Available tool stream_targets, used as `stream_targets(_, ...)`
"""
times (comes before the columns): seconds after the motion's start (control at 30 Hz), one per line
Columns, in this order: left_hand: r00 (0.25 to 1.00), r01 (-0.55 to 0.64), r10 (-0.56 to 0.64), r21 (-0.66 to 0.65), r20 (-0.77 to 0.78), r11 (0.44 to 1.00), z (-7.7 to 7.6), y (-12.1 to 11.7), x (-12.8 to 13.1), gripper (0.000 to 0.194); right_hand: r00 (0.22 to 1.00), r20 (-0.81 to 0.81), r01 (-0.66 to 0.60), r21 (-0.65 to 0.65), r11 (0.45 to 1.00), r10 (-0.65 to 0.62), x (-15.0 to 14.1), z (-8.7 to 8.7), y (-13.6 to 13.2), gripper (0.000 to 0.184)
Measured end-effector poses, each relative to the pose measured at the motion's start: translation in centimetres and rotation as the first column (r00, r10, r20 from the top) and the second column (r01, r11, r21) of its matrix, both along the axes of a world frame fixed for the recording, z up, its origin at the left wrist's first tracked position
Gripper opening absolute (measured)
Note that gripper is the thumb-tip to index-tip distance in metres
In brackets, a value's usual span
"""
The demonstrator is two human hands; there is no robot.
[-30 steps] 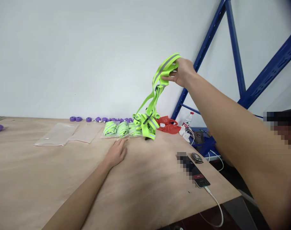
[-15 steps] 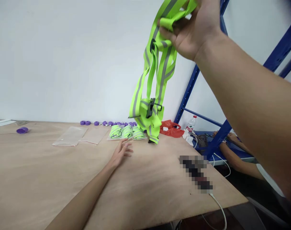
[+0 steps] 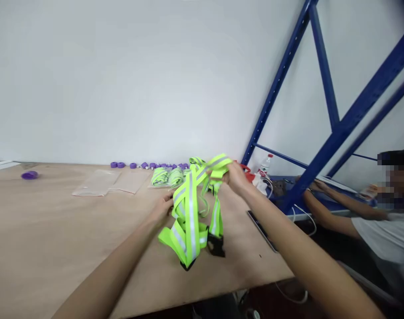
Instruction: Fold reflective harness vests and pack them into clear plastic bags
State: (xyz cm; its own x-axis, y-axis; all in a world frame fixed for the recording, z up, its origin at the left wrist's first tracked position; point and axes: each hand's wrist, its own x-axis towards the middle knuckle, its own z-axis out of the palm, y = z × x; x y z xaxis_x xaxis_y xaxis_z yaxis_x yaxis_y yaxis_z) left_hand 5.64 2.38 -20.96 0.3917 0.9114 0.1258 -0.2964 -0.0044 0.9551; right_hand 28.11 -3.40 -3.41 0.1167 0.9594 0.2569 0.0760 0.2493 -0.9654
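A white wall (image 3: 122,79) rises behind a wide wooden table (image 3: 72,239). A blue rack (image 3: 324,66) leans across the right side, a co-worker (image 3: 381,228) beside it. The bright yellow-green straps (image 3: 191,212) spread over the table's right half, between the worker's two hands. The right hand (image 3: 235,177) is clamped on their far end; the left hand (image 3: 162,207) meets their left edge, though I can't tell whether its fingers close. Far left of them lie two flat clear bags (image 3: 97,182), then small purple rolls (image 3: 133,165).
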Motion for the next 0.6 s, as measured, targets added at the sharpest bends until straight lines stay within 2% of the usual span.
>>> stream_targets(0.07, 0.996, -0.084, 0.084, 0.012, 0.011, 0.996, 0.0, 0.9, -0.5, 0.059, 0.991, 0.133, -0.006, -0.124, 0.992, 0.023, 0.5, -4.6, -2.1, 0.041)
stream_targets(0.13, 0.982, -0.190, 0.190, 0.038, 0.015, 0.981, 0.1, 1.8, -1.3, 0.062, 0.934, 0.335, -0.080, -0.135, 0.988, 0.122, 1.1, -7.7, -4.6, 0.055)
stream_targets(0.23, 0.947, -0.315, 0.319, 0.088, -0.033, 0.945, 0.4, 2.7, -2.8, 0.062, 0.834, 0.517, -0.133, -0.155, 0.979, 0.195, 2.6, -10.0, -7.8, 0.070)
stream_targets(0.3, 0.928, -0.348, 0.361, 0.128, -0.094, 0.929, 0.7, 2.9, -3.6, 0.059, 0.815, 0.557, -0.085, -0.154, 0.984, 0.158, 4.2, -10.5, -9.4, 0.062)
stream_targets(0.37, 0.911, -0.355, 0.381, 0.169, -0.158, 0.919, 0.8, 2.8, -4.2, 0.054, 0.805, 0.592, 0.029, -0.099, 0.995, 0.035, 6.2, -10.9, -10.5, 0.047)
stream_targets(0.43, 0.894, -0.352, 0.394, 0.209, -0.214, 0.912, 0.9, 2.6, -4.4, 0.051, 0.748, 0.646, 0.205, -0.010, 0.979, -0.150, 8.6, -11.3, -11.3, 0.040)
stream_targets(0.5, 0.881, -0.336, 0.394, 0.239, -0.263, 0.911, 1.0, 2.4, -4.3, 0.049, 0.599, 0.735, 0.409, 0.060, 0.910, -0.317, 11.0, -11.9, -12.0, 0.043)
stream_targets(0.53, 0.878, -0.321, 0.385, 0.249, -0.283, 0.914, 1.0, 2.3, -4.3, 0.049, 0.500, 0.793, 0.494, 0.069, 0.867, -0.349, 12.2, -12.3, -12.2, 0.047)
stream_targets(0.6, 0.880, -0.283, 0.355, 0.253, -0.315, 0.925, 1.0, 2.2, -4.3, 0.051, 0.326, 0.895, 0.616, 0.045, 0.786, -0.306, 14.1, -13.2, -12.8, 0.058)
